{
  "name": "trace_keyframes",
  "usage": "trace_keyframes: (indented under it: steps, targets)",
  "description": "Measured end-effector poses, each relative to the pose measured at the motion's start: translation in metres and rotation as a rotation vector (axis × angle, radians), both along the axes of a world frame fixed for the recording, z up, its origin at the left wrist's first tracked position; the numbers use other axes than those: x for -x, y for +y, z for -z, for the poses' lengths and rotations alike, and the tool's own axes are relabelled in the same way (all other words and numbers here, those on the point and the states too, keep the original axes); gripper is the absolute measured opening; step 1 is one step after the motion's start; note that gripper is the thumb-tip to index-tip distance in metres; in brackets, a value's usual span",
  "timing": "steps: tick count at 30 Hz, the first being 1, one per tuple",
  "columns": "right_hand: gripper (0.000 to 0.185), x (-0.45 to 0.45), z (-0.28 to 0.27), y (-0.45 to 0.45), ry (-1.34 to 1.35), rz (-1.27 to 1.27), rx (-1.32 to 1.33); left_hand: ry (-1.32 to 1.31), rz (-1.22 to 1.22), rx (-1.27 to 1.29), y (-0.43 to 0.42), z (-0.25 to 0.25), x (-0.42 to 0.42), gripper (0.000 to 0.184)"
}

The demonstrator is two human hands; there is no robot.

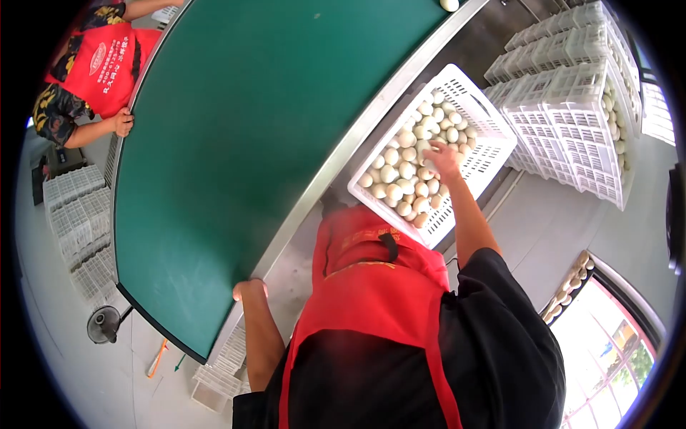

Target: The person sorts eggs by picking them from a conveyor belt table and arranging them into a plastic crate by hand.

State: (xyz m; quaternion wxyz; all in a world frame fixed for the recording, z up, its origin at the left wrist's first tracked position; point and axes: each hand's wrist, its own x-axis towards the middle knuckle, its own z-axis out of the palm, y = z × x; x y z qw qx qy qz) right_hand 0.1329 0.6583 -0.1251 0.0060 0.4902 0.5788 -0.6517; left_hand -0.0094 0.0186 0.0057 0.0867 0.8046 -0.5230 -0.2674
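Note:
A white plastic basket [501, 136] full of pale eggs [408, 154] stands tilted beside the green belt, at my right. My right hand [444, 159] reaches into it from the right side, its fingers curled round a pale egg among the others. The fingers partly hide that egg. At the near edge of the green belt [236, 143], my left hand [251, 289] is closed on the metal rail [304, 204].
Tall stacks of white crates [564, 121] stand at the right, some showing eggs. Across the belt, a person in a red apron [107, 68] rests a hand on its far edge. More crates [78, 214] and a fan [104, 324] are at the left. One egg [449, 5] lies at the belt's top edge.

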Motion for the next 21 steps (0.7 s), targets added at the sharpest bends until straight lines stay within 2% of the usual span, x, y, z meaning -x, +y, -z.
trace_keyframes:
  steps: [2,3,4,7,11,12,16,17,21]
  targets:
    - [0.062,-0.004,0.023,-0.017,-0.046,-0.072,-0.268,-0.004,0.013,-0.002,0.0,-0.001,-0.001,0.04]
    - [0.063,0.003,0.013,-0.029,-0.07,-0.108,-0.402,-0.005,0.016,-0.007,0.0,-0.001,-0.001,0.04]
    - [0.066,0.01,0.002,-0.04,-0.119,-0.064,-0.457,-0.006,0.024,-0.01,-0.001,-0.001,-0.002,0.04]
    - [0.052,0.035,0.007,-0.042,-0.173,-0.155,-0.568,-0.001,0.033,-0.019,0.0,-0.002,-0.002,0.041]
    - [0.069,0.044,0.003,-0.043,-0.128,-0.357,-0.756,0.001,0.037,-0.037,0.001,-0.001,-0.001,0.042]
    - [0.061,0.048,-0.004,-0.042,-0.16,-0.421,-0.861,0.005,0.032,-0.043,0.001,-0.001,-0.001,0.043]
    - [0.038,0.063,-0.057,-0.017,-0.34,-0.243,-0.8,0.018,0.013,-0.066,0.002,0.002,-0.001,0.044]
    - [0.036,0.071,-0.08,-0.012,-0.254,-0.1,-0.767,0.022,0.007,-0.071,0.002,0.003,0.0,0.044]
    - [0.039,0.114,-0.13,0.027,0.202,0.02,-1.012,0.027,-0.004,-0.086,0.0,0.004,0.0,0.046]
